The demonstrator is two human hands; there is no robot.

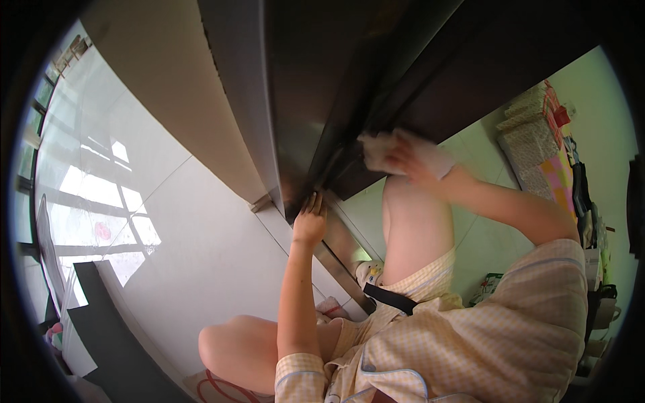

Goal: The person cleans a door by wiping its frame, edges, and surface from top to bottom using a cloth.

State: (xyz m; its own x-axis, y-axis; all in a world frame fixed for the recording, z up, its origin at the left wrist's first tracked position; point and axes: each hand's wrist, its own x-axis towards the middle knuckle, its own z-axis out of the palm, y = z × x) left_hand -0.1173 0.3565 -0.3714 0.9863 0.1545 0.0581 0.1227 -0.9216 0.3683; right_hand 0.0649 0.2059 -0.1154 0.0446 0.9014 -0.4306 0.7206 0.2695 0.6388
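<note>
My right hand (405, 156), blurred, is closed on a white cloth or tissue (375, 151) at the face of a dark door panel (453, 90). Below and to the left, my left hand (311, 216) lies with its fingers extended against the lower end of the dark door frame (297, 131), near the floor threshold. No object shows in the left hand, though its palm side is hidden. Both arms come from checked yellow short sleeves, and my bare knees are bent on either side of a metallic threshold strip (347, 252).
A pale wall end (176, 75) stands left of the frame. White floor tiles (201, 252) show window reflections. Stacked wrapped packages (529, 136) and other goods line the right wall. A dark grey panel (111, 332) lies at lower left.
</note>
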